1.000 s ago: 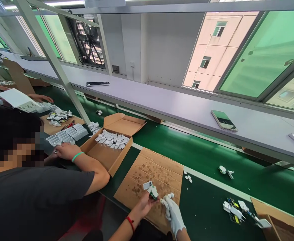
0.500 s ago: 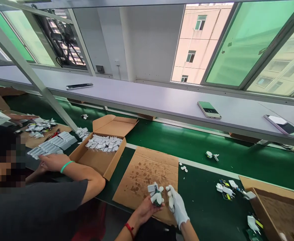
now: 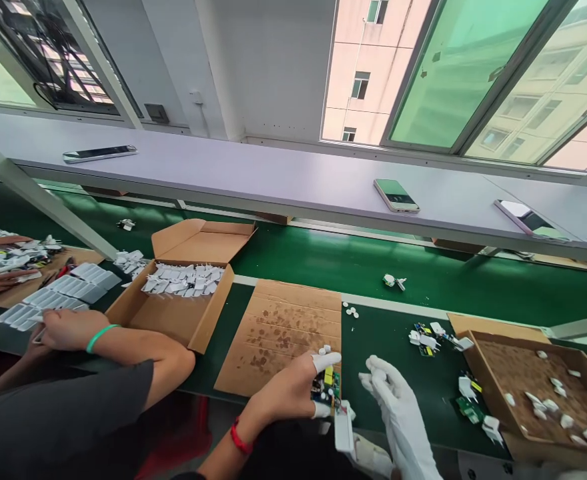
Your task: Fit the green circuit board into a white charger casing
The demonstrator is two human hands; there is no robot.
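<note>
Circuit board (image 3: pixel 326 389) with a white housing (image 3: pixel 344 427) at its lower end, pinched between the thumb and fingers of the bare left hand (image 3: pixel 283 393) over the edge of a cardboard sheet (image 3: pixel 278 340); the gloved right hand (image 3: pixel 393 400) is just beside it, fingers loosely curled, gripping nothing visible. Further right on the green conveyor belt (image 3: pixel 423 307) lie loose boards (image 3: pixel 423 340) and a shallow carton (image 3: pixel 503 340) of small white pieces. To the left, a co-worker's hand (image 3: pixel 68 330) with a green wristband (image 3: pixel 101 338) rests near an open carton (image 3: pixel 161 313) of white parts.
</note>
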